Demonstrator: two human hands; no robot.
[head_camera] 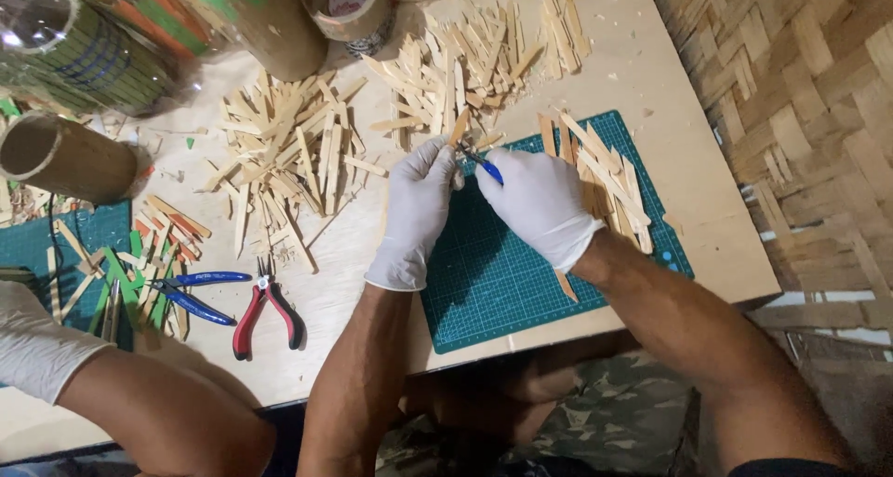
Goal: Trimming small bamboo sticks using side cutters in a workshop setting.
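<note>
Left grip: your left hand (pixel 416 212), gloved white, is pinching the lower end of a thin wooden stick (pixel 459 127) between closed fingertips, just above the centre of the frame.
Right grip: your right hand (pixel 538 205), also gloved, is closing around a small blue-handled cutter (pixel 486 166); only the blue handle tip is showing, so you cannot tell how far its blades are parted.
Stick axis: the stick is running up and slightly right from your left fingertips, its free end pointing toward the pile of sticks (pixel 465 63) at the top centre.
Cutter to stick: the cutter is sitting just right of and below the stick, its nose pointing up-left at the pinched end; touching or not is too small to tell.
Nearer hand: both hands are meeting at the same spot, the left one carrying the stick.
Under the hands: the green cutting mat (pixel 493 286) is lying on the bench (pixel 665 128), centre right.
Lower left: red pliers (pixel 265 311) and another person's gloved hand (pixel 37 342) are lying well apart.
</note>
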